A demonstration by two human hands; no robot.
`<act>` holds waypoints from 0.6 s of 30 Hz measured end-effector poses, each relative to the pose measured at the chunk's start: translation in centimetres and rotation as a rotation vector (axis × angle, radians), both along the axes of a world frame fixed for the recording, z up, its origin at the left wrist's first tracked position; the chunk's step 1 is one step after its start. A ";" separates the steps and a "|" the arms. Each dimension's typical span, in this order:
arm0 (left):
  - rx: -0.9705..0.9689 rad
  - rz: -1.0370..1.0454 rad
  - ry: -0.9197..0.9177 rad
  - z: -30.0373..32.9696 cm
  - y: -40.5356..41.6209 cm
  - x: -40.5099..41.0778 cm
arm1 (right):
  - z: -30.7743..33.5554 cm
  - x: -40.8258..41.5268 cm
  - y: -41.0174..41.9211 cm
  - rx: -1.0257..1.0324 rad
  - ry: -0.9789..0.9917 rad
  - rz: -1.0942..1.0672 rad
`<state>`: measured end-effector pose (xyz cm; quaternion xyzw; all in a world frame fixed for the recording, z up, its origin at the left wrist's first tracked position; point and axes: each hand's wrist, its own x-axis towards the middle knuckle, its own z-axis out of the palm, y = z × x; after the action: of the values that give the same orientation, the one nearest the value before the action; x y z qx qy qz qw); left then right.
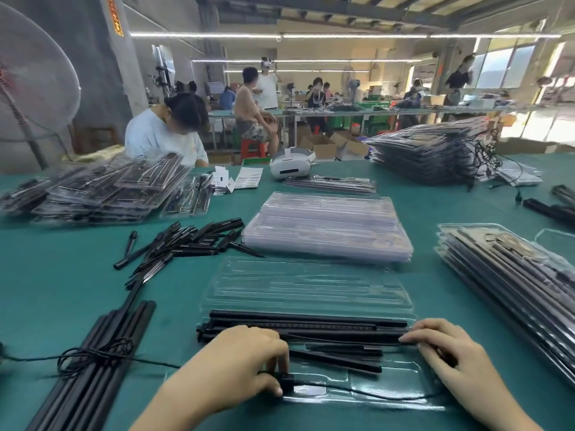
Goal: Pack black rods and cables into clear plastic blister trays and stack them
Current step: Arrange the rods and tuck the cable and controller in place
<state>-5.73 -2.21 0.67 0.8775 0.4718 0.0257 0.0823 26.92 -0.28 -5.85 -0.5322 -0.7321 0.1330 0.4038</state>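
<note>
at 6 o'clock an open blister tray (389, 388) is part filled with black rods (311, 325); its cable plug (284, 381) is pinched by the left hand (236, 365), rods pressed by the right hand (448, 353) fingers; closing and stacking are left

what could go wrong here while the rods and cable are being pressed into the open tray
The thin cable trails across the open tray, so it might get pinched when the lid folds over. The short rods lie crooked beside the long rods; the left hand and right hand may press them in unseated.
</note>
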 end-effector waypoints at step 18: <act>-0.245 0.190 -0.556 -2.3 0.1 3.1 | 1.1 -0.1 -0.7 -0.110 0.097 0.024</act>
<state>-2.64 -2.13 -1.67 0.7725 0.5107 0.2150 0.3103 26.77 -0.95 -4.72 -0.5377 -0.7097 0.2036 0.4070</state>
